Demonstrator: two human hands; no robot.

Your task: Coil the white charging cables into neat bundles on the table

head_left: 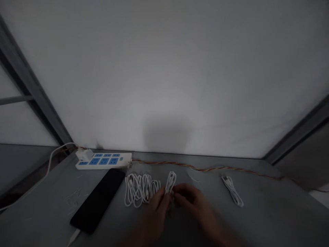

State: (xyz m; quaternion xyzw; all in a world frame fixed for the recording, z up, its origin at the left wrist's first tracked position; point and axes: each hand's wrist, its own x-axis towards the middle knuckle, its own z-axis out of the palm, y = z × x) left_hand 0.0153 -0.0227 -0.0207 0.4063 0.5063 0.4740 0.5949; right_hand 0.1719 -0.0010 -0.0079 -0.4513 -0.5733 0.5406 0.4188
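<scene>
A coiled white charging cable (170,181) stands up from my left hand (158,209), whose thumb and fingers are closed round its lower part. Against the right side of that bundle, my right hand (191,202) has its fingertips pinched together at the cable's lower end. What exactly those right fingertips grip is too dark to make out. Several loosely coiled white cables (140,188) lie in a row just left of my left hand. Off to the right, another bundled white cable (232,191) with a metal plug rests on the table.
A white power strip (125,159) with blue sockets holds a white plug adapter (83,155) at back left. Before it lies a black phone (99,200) with a white cord attached. A twisted reddish wire (167,163) runs along the back of the grey table (262,212), below a white panel (218,85).
</scene>
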